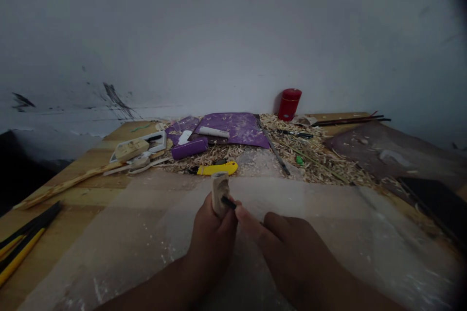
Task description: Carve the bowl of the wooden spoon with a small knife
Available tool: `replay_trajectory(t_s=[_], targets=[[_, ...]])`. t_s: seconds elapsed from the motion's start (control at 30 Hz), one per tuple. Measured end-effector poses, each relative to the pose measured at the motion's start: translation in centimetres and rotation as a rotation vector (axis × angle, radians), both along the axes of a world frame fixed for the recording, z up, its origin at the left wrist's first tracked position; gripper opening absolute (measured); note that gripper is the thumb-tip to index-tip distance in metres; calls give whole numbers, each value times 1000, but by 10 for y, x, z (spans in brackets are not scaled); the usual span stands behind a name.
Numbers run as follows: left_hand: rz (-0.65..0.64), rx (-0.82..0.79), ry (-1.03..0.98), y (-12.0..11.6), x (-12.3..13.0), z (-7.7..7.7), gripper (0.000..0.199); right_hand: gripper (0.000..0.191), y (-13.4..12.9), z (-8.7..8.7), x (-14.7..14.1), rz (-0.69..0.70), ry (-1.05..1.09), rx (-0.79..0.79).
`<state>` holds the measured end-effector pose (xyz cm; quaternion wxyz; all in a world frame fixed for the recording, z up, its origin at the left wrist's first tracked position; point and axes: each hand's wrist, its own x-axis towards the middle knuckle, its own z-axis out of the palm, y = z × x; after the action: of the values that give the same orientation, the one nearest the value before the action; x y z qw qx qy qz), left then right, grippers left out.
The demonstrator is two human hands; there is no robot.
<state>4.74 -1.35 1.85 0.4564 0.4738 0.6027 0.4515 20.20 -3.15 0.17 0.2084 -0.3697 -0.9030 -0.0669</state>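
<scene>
Left hand (214,233) clasps wooden piece (217,195); right hand (292,245) pinches dark tool (228,202), maybe blade. Overpushing could nick left hand just beneath.

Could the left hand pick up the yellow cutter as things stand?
Probably not while full: the left hand is closed around the wood piece. Otherwise the way looks free, since the yellow cutter lies just beyond that piece, seemingly uncovered.

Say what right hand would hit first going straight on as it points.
Likely the pale block held in the left hand: the dark tool in the right hand points at it, though depth is unclear.
</scene>
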Motion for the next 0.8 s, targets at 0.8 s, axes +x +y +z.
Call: replay_trajectory(t_s=[0.8], targets=[[8,-63,-42,1,4,0,21,45,-3,3,-15,-36,211,-73]])
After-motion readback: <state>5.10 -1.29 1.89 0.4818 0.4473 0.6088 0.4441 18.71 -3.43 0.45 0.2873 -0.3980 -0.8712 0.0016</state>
